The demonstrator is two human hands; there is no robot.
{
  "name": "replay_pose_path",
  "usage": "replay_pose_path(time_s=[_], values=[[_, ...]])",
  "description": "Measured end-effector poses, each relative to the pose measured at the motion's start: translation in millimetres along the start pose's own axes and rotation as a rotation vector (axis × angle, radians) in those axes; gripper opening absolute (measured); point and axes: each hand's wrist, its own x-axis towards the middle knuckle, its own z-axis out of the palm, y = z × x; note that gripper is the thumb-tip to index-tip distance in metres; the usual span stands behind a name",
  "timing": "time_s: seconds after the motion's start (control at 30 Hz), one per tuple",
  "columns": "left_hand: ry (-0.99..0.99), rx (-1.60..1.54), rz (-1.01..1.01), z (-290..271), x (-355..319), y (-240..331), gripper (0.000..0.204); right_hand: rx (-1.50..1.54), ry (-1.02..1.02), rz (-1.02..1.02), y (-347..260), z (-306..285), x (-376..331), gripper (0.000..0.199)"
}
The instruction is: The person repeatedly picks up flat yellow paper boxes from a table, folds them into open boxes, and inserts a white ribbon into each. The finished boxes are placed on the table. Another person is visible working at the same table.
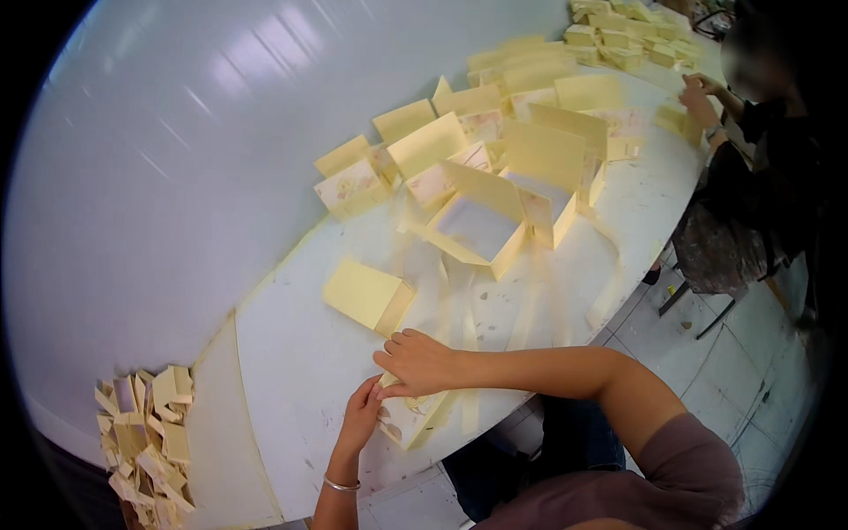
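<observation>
A pale yellow cardboard box (413, 424) with a printed flower picture lies at the table's near edge, partly hidden under my hands. My left hand (359, 417), a silver bangle at its wrist, is closed on the box's left edge. Across the box's far corner reaches my right hand (417, 364), its fingers curled and its thumb close to the left fingertips. Whatever lies between the right fingers is hidden. Just beyond the hands sits a closed plain yellow box (369, 295).
Several open yellow boxes (481, 221) with raised lids stand farther back, pale ribbons (527, 309) trailing from them. Boxes are heaped at the lower left (146, 442) and far right (627, 40). Another person's hands (700, 102) work at the white table's (291, 362) right side.
</observation>
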Motion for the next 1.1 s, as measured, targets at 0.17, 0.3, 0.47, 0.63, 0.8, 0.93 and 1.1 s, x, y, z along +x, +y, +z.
replay_pose_path(time_s=[0.17, 0.3, 0.47, 0.63, 0.8, 0.93, 1.1], values=[[-0.039, -0.017, 0.031, -11, 18, 0, 0.028, -0.058, 0.064, -0.026, 2, -5, 5, 0.047], [-0.077, 0.194, 0.147, -34, 48, 24, 0.022, -0.089, 0.092, -0.005, 0, -12, -3, 0.042], [0.310, 0.715, 0.650, -77, 172, 93, 0.053, -0.044, -0.061, 0.042, 0, -11, -3, 0.037], [0.400, 1.091, 0.475, -113, 317, 98, 0.083, -0.011, -0.014, 0.035, -6, -7, 5, 0.033], [0.462, 1.119, 0.412, -111, 397, 99, 0.075, 0.025, -0.028, 0.096, 0, -5, 14, 0.030], [0.637, 1.325, 0.435, -153, 426, 35, 0.038, 0.175, -0.067, 0.026, 9, 14, 12, 0.023], [0.607, 1.141, 0.498, -176, 361, 56, 0.030, 0.340, 0.125, 0.012, 32, 35, 1, 0.023]])
